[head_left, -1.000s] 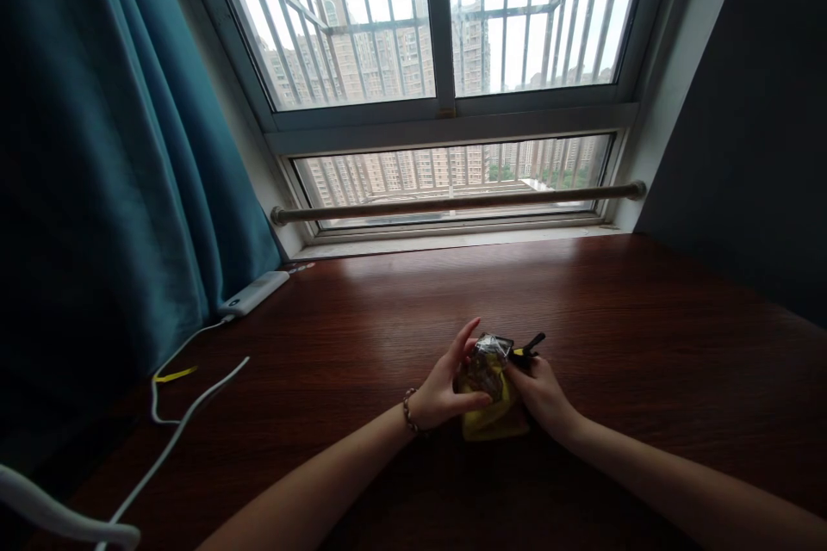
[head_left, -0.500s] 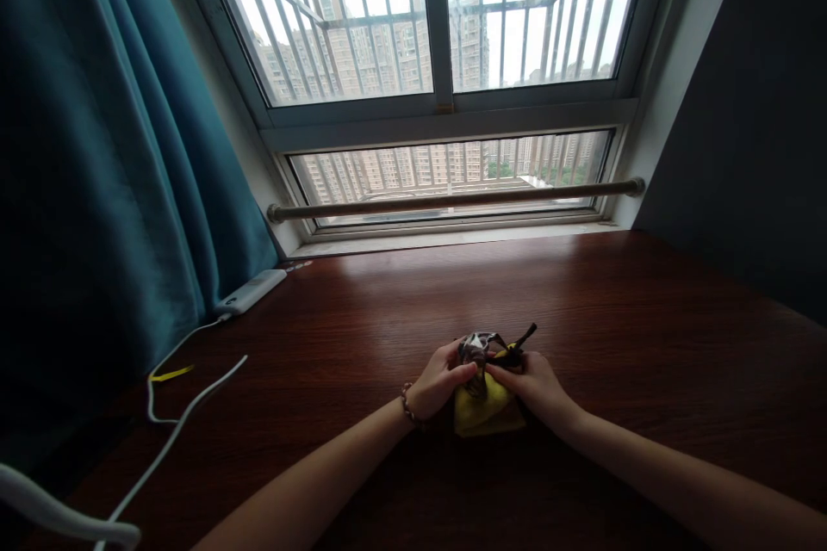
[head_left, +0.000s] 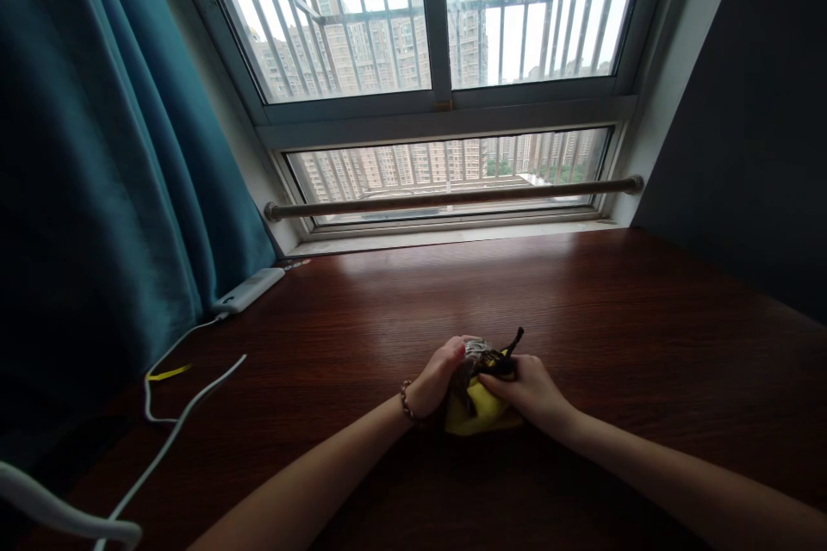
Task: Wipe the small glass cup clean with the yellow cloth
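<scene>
Dark wooden desk (head_left: 613,310) by window, both hands (head_left: 481,383) closed around yellow pouch (head_left: 478,413), apparently gathering its top

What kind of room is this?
Probably a room in a high-rise flat: a dark wooden desk stands under a barred window facing apartment towers, with a teal curtain and a white power bank.

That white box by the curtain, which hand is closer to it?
Left. The left hand grips the yellow pouch's near side, toward the white box. The right hand grips the pouch's far side.
</scene>
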The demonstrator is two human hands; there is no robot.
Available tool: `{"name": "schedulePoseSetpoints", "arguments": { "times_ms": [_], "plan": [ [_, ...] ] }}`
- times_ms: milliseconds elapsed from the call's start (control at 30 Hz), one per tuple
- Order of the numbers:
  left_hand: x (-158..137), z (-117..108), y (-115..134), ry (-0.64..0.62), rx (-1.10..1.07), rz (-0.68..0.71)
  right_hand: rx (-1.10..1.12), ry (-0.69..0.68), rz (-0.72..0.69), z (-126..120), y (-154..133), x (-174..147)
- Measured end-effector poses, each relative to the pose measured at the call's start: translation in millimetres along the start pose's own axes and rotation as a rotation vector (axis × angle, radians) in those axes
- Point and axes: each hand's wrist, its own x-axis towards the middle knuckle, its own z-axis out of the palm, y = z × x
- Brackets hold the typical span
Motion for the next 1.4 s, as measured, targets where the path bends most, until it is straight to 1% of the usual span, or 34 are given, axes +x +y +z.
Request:
{"name": "schedulePoseSetpoints", "arguments": {
  "times_ms": [100,200,300,400,500,600,700,833,900,967,1067,1167,1233,1300,1400],
  "plan": [
    [-1,-3,-3,-0.016,0.144,0.082,-0.016,0.039,-0.031,0,3,0],
    [0,-5,-5,-0.071,0.172,0.161,0.064,0.083,-0.036,2,8,3],
    [-2,-4,-3,-0.142,0.190,0.191,0.278,0.125,0.055,3,9,6],
    [-4,-2,1,-0.178,0.163,0.193,0.364,0.134,0.160,2,2,6],
    [-3,-2,4,-0.160,0.100,0.199,0.357,0.118,0.185,1,-4,3],
    [1,-6,3,-0.089,0.079,0.165,0.302,0.134,0.143,0,-3,2],
    [4,-10,3,-0.029,0.126,0.131,0.238,0.152,0.096,-1,1,2],
    [5,-8,4,-0.014,0.197,0.130,0.182,0.110,0.114,0,4,2],
    [4,-6,4,-0.014,0.227,0.149,0.127,0.122,0.115,0,7,3],
    [4,-5,4,-0.021,0.252,0.171,0.089,0.155,0.074,0,10,5],
    [2,-5,3,-0.051,0.269,0.186,0.101,0.182,0.010,1,13,9],
    [0,-5,3,-0.096,0.280,0.165,0.128,0.189,0.033,2,13,10],
    [-2,-3,3,-0.115,0.228,0.158,0.169,0.181,0.045,2,12,10],
    [-1,-2,4,-0.127,0.127,0.150,0.202,0.166,0.062,1,10,9],
    [1,-2,5,-0.149,0.042,0.119,0.152,0.161,0.099,-1,8,5]
  ]
}}
